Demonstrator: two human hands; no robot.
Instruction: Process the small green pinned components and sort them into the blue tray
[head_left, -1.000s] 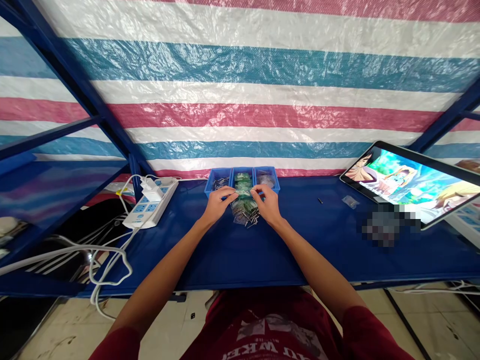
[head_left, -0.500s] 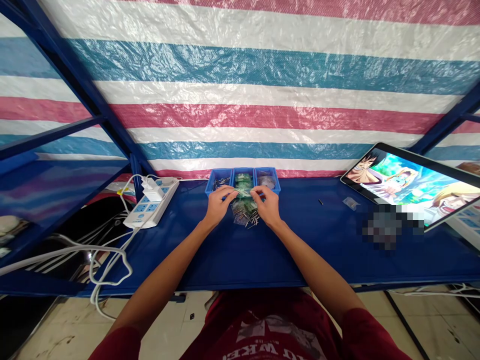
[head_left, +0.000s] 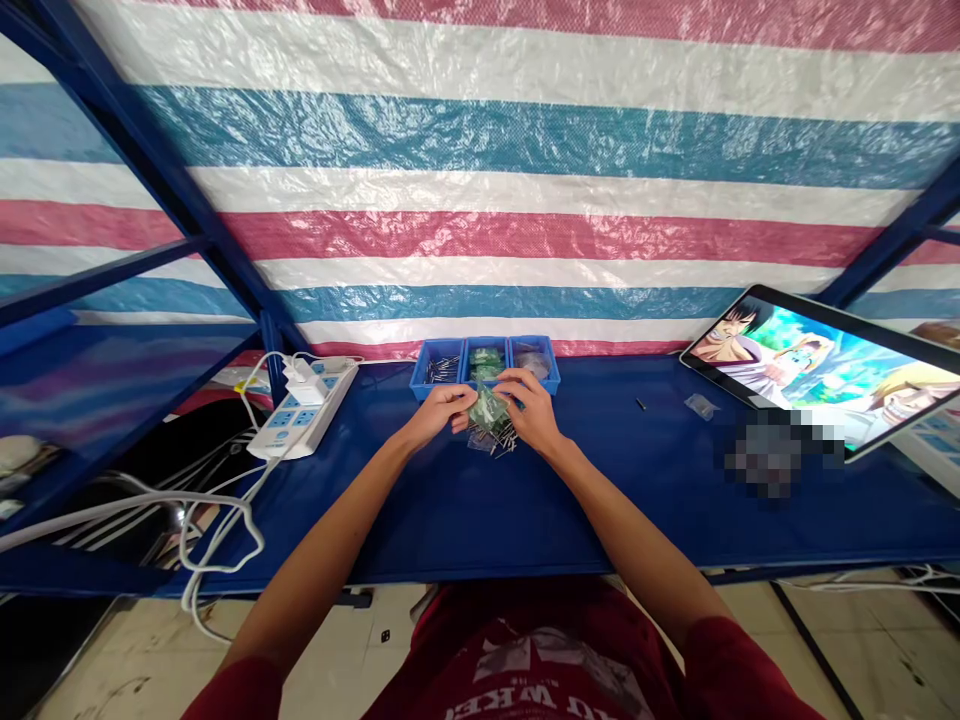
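Observation:
Between my hands is a small green-tinted plastic bag (head_left: 489, 408), pinched at its left side by my left hand (head_left: 441, 415) and at its right by my right hand (head_left: 531, 408). What the bag holds is too small to make out. Under and just in front of it lies a pile of metal screw-like pins (head_left: 501, 440) on the blue table. Right behind my hands stand three blue bins: the left bin (head_left: 414, 378) has dark metal pins, the middle bin (head_left: 469, 345) green packets, and the right bin (head_left: 556, 372) clear plastic bags.
A white power strip (head_left: 289, 425) with plugs and cables lies at the left. To the right are a single small pin (head_left: 640, 404), a clear bag (head_left: 702, 406) and a tablet (head_left: 825, 370) playing a cartoon. A striped tarp (head_left: 525, 235) hangs behind the table (head_left: 630, 480).
Both hands have come slightly down and toward me with the green bag, away from the middle bin. The bag now hangs over the pin pile.

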